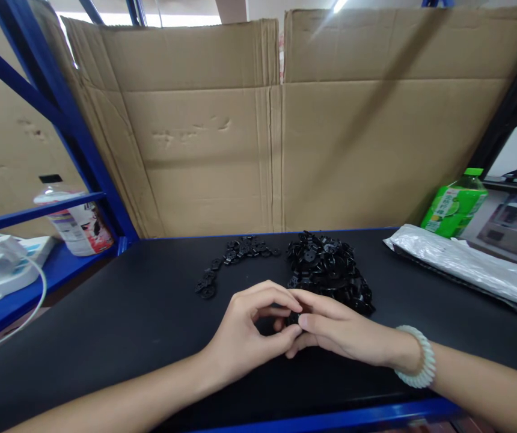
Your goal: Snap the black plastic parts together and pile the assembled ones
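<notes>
Near the front of the black table [150, 337], both hands meet around a small black part [293, 318]. My left hand [256, 328] pinches it between thumb and fingers from the left. From the right, my right hand [337, 329] closes on the same part, thumb and fingertips touching it. Fingers cover most of the part, so its shape is unclear. Just behind my right hand lies a large heap of black plastic parts [326, 264]. A smaller, curved scatter of similar black parts [240, 249] lies to the left of the heap.
Cardboard sheets [195, 132] stand along the table's back edge. At the right are a silvery package [475, 258] and a green bottle [454, 207]. A blue frame [100, 174], a labelled bottle [76, 222] and a power strip with a white cable [15, 270] are at the left.
</notes>
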`<state>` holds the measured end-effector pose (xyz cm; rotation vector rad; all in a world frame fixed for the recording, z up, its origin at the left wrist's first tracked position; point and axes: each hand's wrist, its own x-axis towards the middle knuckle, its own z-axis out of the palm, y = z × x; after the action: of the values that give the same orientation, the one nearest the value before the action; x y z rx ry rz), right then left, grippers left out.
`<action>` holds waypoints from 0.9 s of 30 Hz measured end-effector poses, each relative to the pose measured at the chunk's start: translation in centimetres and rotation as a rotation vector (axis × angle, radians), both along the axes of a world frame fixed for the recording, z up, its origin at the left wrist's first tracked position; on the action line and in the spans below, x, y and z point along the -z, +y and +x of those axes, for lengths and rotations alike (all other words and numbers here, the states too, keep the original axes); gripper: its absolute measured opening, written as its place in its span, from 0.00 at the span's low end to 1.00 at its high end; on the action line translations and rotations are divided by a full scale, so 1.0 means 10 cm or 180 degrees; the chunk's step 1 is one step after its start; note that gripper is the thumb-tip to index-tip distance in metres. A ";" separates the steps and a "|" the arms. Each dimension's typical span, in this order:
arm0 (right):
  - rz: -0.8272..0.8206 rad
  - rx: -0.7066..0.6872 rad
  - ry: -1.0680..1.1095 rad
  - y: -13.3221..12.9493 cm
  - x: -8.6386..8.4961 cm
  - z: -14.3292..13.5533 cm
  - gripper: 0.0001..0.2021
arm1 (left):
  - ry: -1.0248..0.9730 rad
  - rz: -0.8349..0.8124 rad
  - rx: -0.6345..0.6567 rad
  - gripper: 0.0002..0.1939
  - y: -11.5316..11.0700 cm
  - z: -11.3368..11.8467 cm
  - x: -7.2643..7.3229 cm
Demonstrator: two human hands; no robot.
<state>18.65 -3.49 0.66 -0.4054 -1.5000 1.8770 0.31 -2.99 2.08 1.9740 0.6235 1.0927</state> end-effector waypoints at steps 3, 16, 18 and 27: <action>-0.0040 -0.0093 0.0044 0.00 -0.01 0.00 0.12 | -0.0017 -0.0053 -0.0023 0.09 -0.01 0.01 -0.03; 0.0756 0.0727 -0.1088 -0.06 -0.03 -0.08 0.14 | 0.0133 0.0988 -0.0667 0.09 -0.06 0.13 0.13; 0.0849 0.0777 -0.1114 -0.07 -0.02 -0.09 0.16 | 0.0197 0.1067 -0.0712 0.08 -0.06 0.13 0.13; 0.1077 0.0915 -0.1273 -0.11 0.00 -0.08 0.27 | -0.0048 0.1061 -0.0788 0.13 -0.08 0.14 0.15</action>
<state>17.87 -4.57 0.67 -0.8205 -1.8663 1.3376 1.73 -3.81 0.58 2.2091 0.7299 1.4381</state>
